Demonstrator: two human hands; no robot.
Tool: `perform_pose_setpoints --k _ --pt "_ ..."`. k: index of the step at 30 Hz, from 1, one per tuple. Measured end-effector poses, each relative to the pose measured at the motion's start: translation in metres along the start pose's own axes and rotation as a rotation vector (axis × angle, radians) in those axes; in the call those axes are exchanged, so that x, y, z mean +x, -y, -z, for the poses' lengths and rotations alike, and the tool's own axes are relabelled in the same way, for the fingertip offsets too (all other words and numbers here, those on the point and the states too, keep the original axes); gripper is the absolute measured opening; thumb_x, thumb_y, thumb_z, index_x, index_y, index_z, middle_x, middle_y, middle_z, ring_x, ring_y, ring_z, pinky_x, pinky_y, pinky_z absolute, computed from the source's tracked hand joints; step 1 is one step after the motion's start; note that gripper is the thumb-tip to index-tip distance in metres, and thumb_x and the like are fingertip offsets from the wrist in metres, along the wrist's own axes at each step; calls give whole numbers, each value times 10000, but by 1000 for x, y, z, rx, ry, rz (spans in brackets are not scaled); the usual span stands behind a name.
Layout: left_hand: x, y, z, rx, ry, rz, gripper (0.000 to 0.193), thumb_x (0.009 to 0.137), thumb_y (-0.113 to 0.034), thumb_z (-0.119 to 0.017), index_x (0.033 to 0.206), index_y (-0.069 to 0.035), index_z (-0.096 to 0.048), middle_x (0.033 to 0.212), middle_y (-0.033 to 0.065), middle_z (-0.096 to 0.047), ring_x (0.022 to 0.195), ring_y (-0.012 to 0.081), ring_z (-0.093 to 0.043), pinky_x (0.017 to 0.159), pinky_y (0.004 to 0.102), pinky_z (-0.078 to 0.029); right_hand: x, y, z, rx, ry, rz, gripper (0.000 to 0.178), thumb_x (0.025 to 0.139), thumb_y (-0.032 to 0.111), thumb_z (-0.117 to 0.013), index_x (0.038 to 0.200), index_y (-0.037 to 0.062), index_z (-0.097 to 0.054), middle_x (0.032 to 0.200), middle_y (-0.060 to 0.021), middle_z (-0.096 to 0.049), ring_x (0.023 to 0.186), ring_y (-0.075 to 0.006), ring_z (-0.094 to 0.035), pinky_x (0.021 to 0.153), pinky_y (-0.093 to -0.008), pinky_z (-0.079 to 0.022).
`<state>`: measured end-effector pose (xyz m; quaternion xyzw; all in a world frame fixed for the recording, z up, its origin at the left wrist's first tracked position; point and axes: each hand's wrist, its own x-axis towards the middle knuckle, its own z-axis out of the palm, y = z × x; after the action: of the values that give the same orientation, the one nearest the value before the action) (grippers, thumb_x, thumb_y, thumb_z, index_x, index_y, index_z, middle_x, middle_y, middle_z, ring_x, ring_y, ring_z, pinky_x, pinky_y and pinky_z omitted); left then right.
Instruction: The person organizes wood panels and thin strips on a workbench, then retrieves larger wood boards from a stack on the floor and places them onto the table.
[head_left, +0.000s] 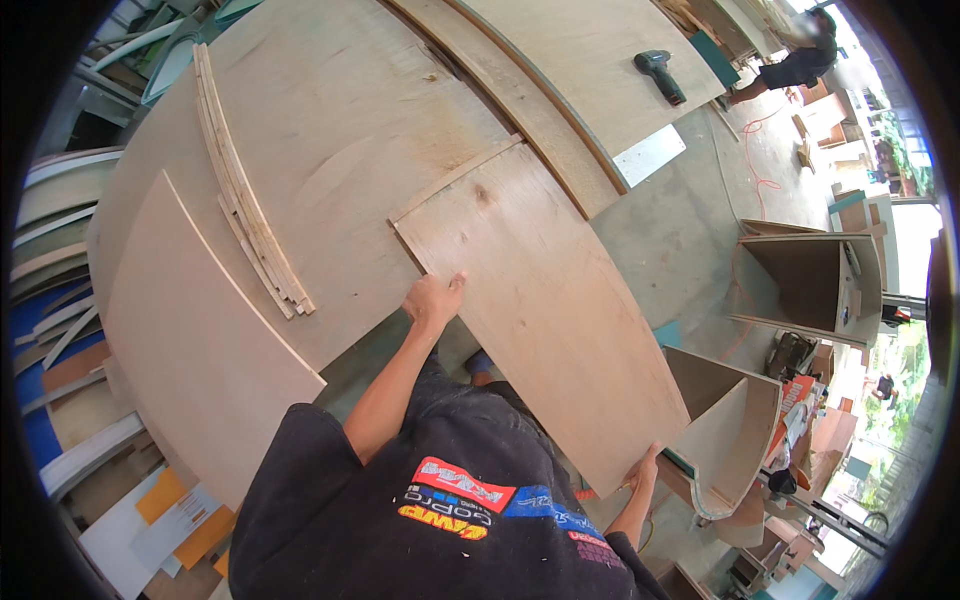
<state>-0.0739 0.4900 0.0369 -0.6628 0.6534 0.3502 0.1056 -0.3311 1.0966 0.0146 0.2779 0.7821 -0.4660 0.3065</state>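
A long rectangular plywood panel [545, 300] lies slantwise in front of me. Its far end rests on the large wooden worktop [350, 150], while the near end reaches out past the edge. My left hand [435, 300] is closed on the panel's left edge, thumb on top. At the near right corner, my right hand [642, 468] grips the end, its fingers partly hidden beneath the board. A thin wooden strip [455, 180] runs along the panel's far end.
Several narrow wood strips [240, 190] and another thin board [190, 330] lie on the left. A cordless drill [660, 78] sits on the far sheet. Open wooden cabinets [800, 285] stand on the right floor, near an orange cord [765, 184]. Another person [800, 62] is at the far right.
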Motion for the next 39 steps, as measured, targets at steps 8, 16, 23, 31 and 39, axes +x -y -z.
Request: perform_pose_setpoints --k 8,16,23,31,39 --pt "34 -1 28 -42 -50 47 687 840 -612 -638 1007 51 -705 991 264 -705 986 419 -681 822 496 -539 26 -1 -42 -63 154 5 1007 902 712 -507 1464 -105 -334 1496 -248 -411 1369 -365 -432 1096 -456 -388" --pt "63 -4 64 -45 -143 105 625 850 -582 -651 993 23 -714 998 224 -716 976 381 -692 805 476 -549 8 23 -98 -284 -10 -64 955 841 811 -478 1108 -95 -617 770 -65 -613 426 -127 -437 357 -282 -272" --pt "119 3 92 -56 -249 98 579 809 -559 -709 938 5 -739 947 221 -729 927 382 -709 790 463 -554 -2 30 -159 -180 60 36 936 850 810 -461 1091 -82 -611 652 -32 -551 373 -100 -397 318 -260 -222" --pt "148 8 116 -85 -211 86 594 808 -564 -702 952 11 -741 938 228 -728 914 369 -715 756 451 -557 -21 47 -199 -328 -8 32 961 877 813 -376 1110 -91 -605 648 -54 -563 370 -118 -393 317 -285 -243" --pt "161 11 123 -80 -223 92 607 807 -570 -690 977 11 -738 951 226 -730 922 360 -718 768 449 -560 -14 51 -203 -320 31 -61 963 900 771 -407 1318 -95 -447 1083 -190 -565 718 -215 -594 385 -275 -376"
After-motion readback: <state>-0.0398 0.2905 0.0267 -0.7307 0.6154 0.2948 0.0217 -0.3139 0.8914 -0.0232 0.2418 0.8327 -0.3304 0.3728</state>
